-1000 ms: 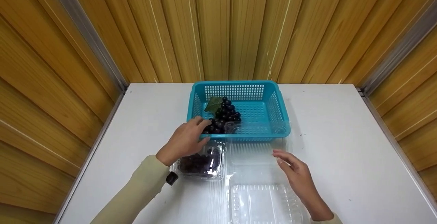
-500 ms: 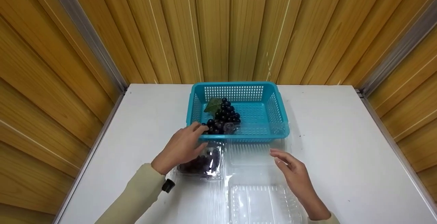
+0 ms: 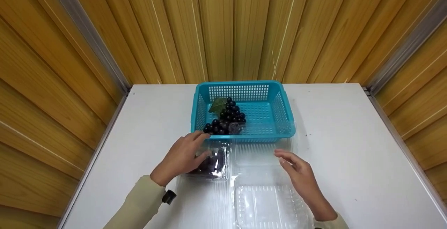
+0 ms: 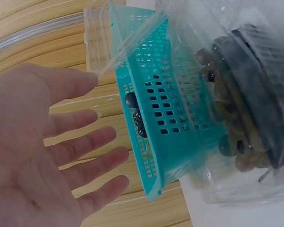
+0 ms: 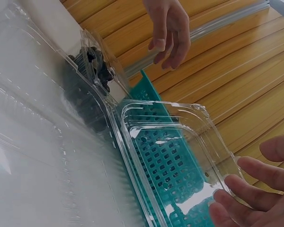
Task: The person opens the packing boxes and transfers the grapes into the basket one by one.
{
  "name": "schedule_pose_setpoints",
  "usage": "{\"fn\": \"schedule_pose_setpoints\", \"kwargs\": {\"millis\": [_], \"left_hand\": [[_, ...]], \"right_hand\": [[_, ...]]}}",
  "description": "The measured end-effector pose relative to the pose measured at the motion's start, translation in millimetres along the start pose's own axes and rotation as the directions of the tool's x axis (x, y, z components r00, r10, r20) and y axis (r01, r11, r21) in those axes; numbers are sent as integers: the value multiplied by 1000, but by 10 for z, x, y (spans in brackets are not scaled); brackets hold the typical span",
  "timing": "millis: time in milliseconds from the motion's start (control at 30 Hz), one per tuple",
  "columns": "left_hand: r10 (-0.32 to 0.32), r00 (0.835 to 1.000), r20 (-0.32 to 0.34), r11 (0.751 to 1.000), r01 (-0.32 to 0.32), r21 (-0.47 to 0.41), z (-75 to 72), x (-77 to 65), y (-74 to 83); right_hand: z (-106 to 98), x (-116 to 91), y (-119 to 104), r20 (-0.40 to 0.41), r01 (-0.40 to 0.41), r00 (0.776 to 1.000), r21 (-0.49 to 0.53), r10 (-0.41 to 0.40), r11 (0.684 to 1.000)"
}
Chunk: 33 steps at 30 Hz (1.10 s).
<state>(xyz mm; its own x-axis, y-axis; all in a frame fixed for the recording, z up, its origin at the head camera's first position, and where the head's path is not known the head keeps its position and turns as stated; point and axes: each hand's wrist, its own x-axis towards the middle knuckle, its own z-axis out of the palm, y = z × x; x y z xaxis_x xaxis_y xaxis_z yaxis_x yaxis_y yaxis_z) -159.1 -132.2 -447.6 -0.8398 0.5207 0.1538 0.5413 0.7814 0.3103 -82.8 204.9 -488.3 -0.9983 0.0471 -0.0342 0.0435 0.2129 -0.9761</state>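
Note:
My left hand (image 3: 180, 155), fingers spread and loose, hovers over a closed clear plastic clamshell (image 3: 219, 168) with dark grapes inside. In the left wrist view nothing is in that palm. Just beyond it stands a blue plastic basket (image 3: 258, 112). Inside the basket are a bunch of dark grapes (image 3: 232, 112) with a green leaf (image 3: 218, 105), and more dark grapes (image 3: 215, 127) at the near left. My right hand (image 3: 302, 175) holds nothing; its lightly bent fingers are beside the raised lid (image 5: 203, 137) of an opened clamshell (image 3: 267, 204). That clamshell's base lies nearest me.
Everything rests on a white table (image 3: 349, 145), backed by yellow wood-look panels (image 3: 244, 30). The opened clamshell's lid overlaps the basket's front in the head view. Metal strips (image 3: 94, 40) run down the enclosure's corners.
My left hand has drawn back from the basket's front left corner, toward me and slightly left, uncovering the grapes there. The right hand has shifted only slightly.

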Motion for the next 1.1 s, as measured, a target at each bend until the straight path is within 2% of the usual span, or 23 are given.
{"fn": "schedule_pose_setpoints", "kwargs": {"millis": [167, 500, 667, 900, 1100], "left_hand": [[-25, 999, 40, 999, 26, -18, 23, -71, -23], [-10, 997, 73, 998, 14, -56, 127, -185, -120], [-29, 995, 95, 996, 38, -86, 162, -212, -164], [11, 996, 88, 997, -5, -76, 209, -239, -225], [2, 992, 129, 995, 11, -100, 254, -213, -256]], "right_hand": [[-4, -27, -16, 4, -4, 1000, -5, 4, 1000], [77, -62, -27, 36, -31, 999, -32, 32, 999], [155, -55, -14, 42, -45, 998, -25, 46, 999], [268, -58, 6, 52, -39, 998, -13, 40, 999], [353, -61, 24, 52, -29, 998, -18, 30, 999]]}}
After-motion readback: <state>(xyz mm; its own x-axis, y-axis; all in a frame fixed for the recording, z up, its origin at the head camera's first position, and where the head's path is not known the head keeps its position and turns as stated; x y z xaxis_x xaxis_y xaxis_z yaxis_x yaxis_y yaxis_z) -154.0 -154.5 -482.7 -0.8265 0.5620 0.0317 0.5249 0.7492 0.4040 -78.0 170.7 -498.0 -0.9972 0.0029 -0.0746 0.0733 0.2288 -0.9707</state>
